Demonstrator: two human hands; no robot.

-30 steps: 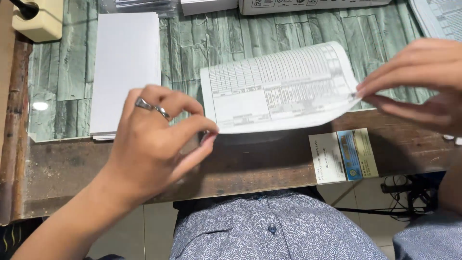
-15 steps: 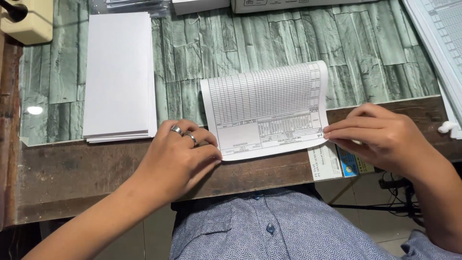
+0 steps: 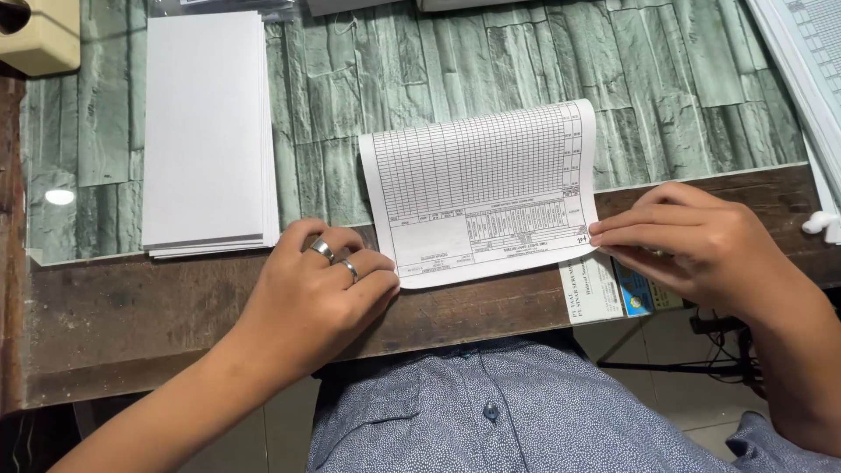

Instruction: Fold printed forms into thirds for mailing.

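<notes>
**Pressing a gridded form flat at the desk edge**

Lying across the wooden desk edge (image 3: 131, 307), the folded printed form (image 3: 482, 188) is pinned at both lower corners. My left hand (image 3: 320, 293), two rings on it, rests with loosely curled fingertips on the left corner; my right hand (image 3: 692, 241) lays flat fingers on the right corner, nothing gripped. A stack of blank white sheets (image 3: 206, 131) lies left. More gridded paper (image 3: 802, 70) is cut off at right; a beige object (image 3: 35, 35) is cropped top left.

Bright, sharp, one glare spot on glass (image 3: 60, 197)
</notes>
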